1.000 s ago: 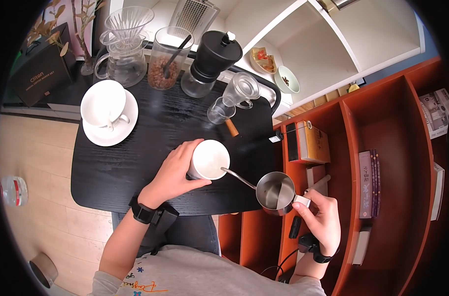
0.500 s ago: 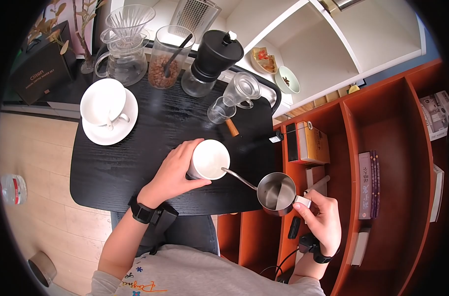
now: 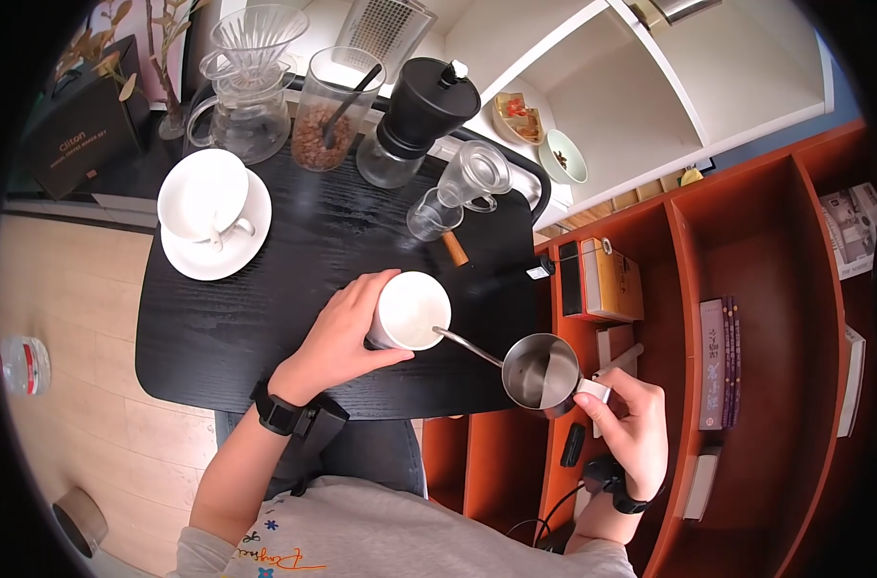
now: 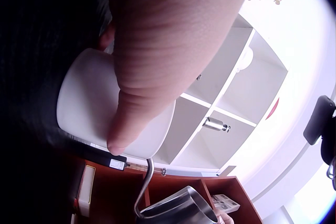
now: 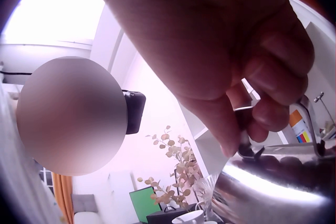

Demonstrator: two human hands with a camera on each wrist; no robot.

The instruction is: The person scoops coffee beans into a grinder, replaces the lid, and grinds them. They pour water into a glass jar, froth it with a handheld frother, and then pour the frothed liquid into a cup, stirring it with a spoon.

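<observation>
In the head view my left hand (image 3: 337, 332) curls its fingers and thumb round a white cup (image 3: 413, 311) above the front part of the black table. My right hand (image 3: 631, 424) grips the handle of a steel gooseneck pot (image 3: 540, 374), held off the table's right front corner. The thin spout reaches left, its tip at the cup's rim. Some liquid seems to lie in the pot. The left wrist view shows the thumb on the side of the cup (image 4: 89, 103), with the pot (image 4: 181, 208) beyond. In the right wrist view several fingers curl at the pot's (image 5: 278, 182) handle.
On the black table (image 3: 226, 337) are a white cup and saucer (image 3: 207, 265) at left, a glass dripper set (image 3: 246, 125), a glass of beans (image 3: 318, 140), a grinder (image 3: 424, 106) and small glassware with a wooden handle (image 3: 455, 249). A red-brown bookshelf (image 3: 684, 289) stands right.
Both hands keep their holds on the cup and the pot. The pot and right hand have shifted very slightly; the head view has moved a little.
</observation>
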